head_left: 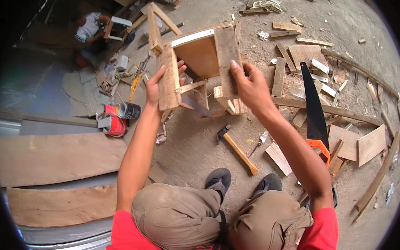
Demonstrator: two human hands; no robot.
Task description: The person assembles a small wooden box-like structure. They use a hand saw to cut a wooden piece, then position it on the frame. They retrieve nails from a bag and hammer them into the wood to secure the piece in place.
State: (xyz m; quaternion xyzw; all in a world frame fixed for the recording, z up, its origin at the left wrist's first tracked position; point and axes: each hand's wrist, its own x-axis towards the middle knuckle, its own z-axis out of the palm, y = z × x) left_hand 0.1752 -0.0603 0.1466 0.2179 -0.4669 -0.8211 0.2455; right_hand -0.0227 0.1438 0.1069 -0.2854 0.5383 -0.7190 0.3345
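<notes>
The person squats on dusty ground and holds a small open wooden box frame (198, 64) up in front of the knees, one hand on each side wall. The left hand (156, 85) grips the left wall, fingers wrapped around its front edge with the thumb on the outer face. The right hand (250, 87) clasps the right wall the same way, fingers curled over its edge. The frame is rough, unpainted plank, pale on the inside, with a white strip along its top rim and thin cross slats near its lower end.

Just below the hands, between frame and feet, lies a claw hammer (237, 149) with a light wooden handle and dark head, on a small patch of bare dirt. Right of the right forearm a hand saw (314, 112) lies with a black toothed blade and orange handle, among crowded offcuts of plank (308, 53). Left of the left forearm sit a red tin (116, 125) and a dark can (130, 110), and nearer the person long flat boards (55, 156) close off that side. Beyond the left hand, another person (90, 28) crouches over wood.
</notes>
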